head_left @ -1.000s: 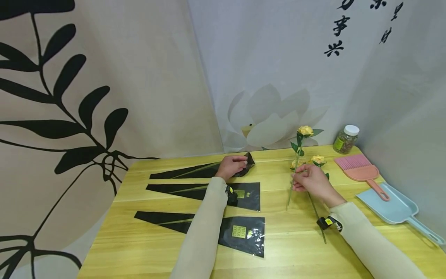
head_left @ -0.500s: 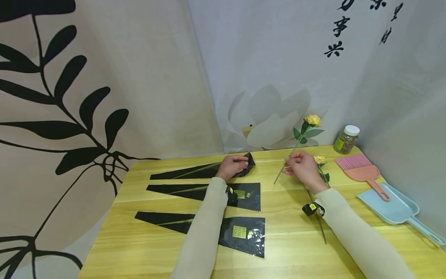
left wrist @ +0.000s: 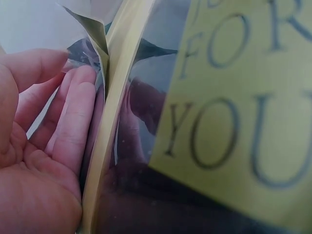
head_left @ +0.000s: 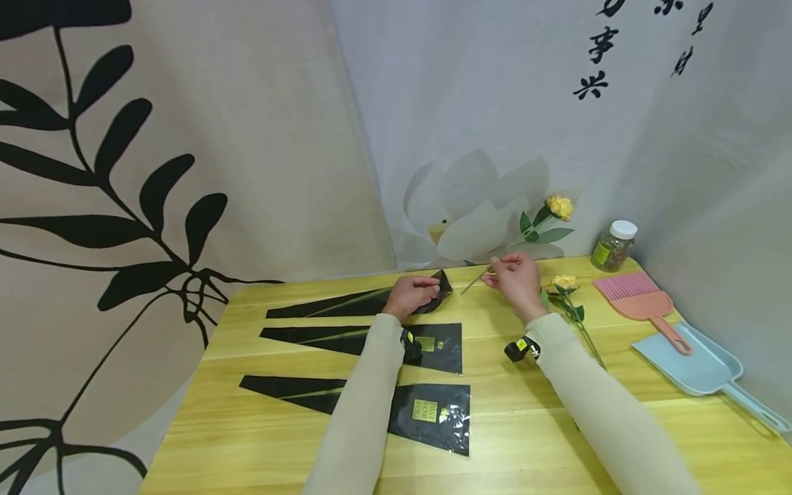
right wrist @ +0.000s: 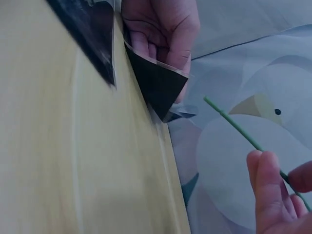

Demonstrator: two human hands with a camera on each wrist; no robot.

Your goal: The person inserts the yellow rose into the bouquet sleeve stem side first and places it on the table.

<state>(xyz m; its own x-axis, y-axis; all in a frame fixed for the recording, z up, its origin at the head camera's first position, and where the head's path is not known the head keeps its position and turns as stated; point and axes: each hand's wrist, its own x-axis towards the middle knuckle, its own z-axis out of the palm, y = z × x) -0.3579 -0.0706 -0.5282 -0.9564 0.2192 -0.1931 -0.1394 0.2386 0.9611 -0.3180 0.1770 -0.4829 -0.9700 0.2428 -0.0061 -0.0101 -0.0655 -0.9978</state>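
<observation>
My left hand [head_left: 410, 297] pinches the wide end of the farthest black flower sleeve [head_left: 337, 304], and that end stands up off the table. In the left wrist view, thumb and fingers are at the sleeve's clear edge, beside gold "FOR YOU" lettering. Between thumb and fingers my right hand [head_left: 516, 280] grips the green stem [right wrist: 239, 127] of a yellow rose [head_left: 560, 207]. The bloom points up right, and the cut stem end points left toward the sleeve's mouth, a short gap away. Nearer me lie two more black flower sleeves [head_left: 442, 357], flat, partly under my left forearm.
Another yellow rose [head_left: 563, 282] lies on the wooden table [head_left: 507, 440] beside my right forearm. To the right are a white-lidded jar [head_left: 612, 246], a pink brush [head_left: 637, 299] and a light blue dustpan [head_left: 696, 364]. A fabric backdrop [head_left: 278, 137] rises behind the table.
My right hand has carried the rose left and away from me, tilting its stem from near upright to slanting toward the sleeve. My left hand has stayed in place.
</observation>
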